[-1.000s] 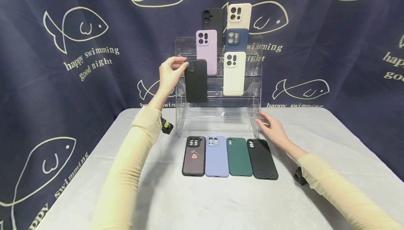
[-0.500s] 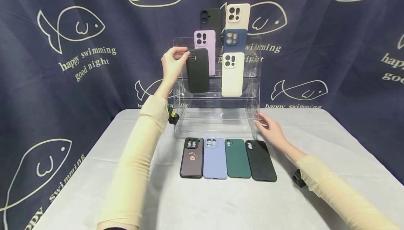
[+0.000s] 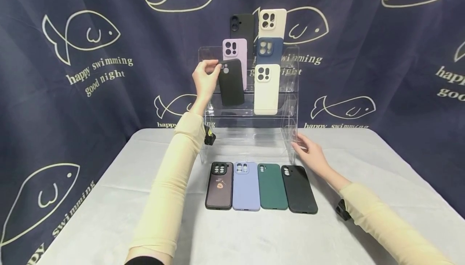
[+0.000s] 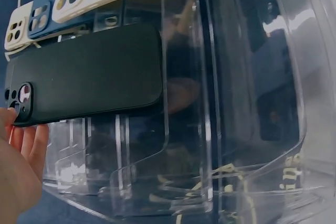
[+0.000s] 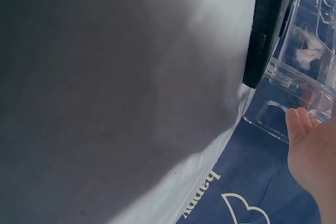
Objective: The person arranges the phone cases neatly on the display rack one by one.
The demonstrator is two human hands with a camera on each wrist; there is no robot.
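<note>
My left hand [image 3: 205, 81] pinches a black phone case [image 3: 232, 85] by its upper left corner, beside the camera cutout. The case hangs slightly tilted in front of the clear tiered display stand [image 3: 250, 148], overlapping a purple case [image 3: 231, 48] in the head view. In the left wrist view, the black case [image 4: 94, 72] spans the stand's tiers, with fingers at its camera end. My right hand [image 3: 311, 154] is at the stand's lower right side. In the right wrist view, that hand's fairly straight fingers [image 5: 295, 121] touch the clear side panel.
On the stand are another black case [image 3: 244, 26], a cream case [image 3: 277, 22], a blue case [image 3: 274, 53] and a white case [image 3: 267, 95]. A row before it holds a brown-backed case [image 3: 219, 192], periwinkle case [image 3: 247, 190], green case [image 3: 273, 188] and black camera-cutout case [image 3: 300, 192].
My left hand has raised the black phone case and carried it a little right, and the case now leans slightly. My right hand has stayed at the stand's side.
</note>
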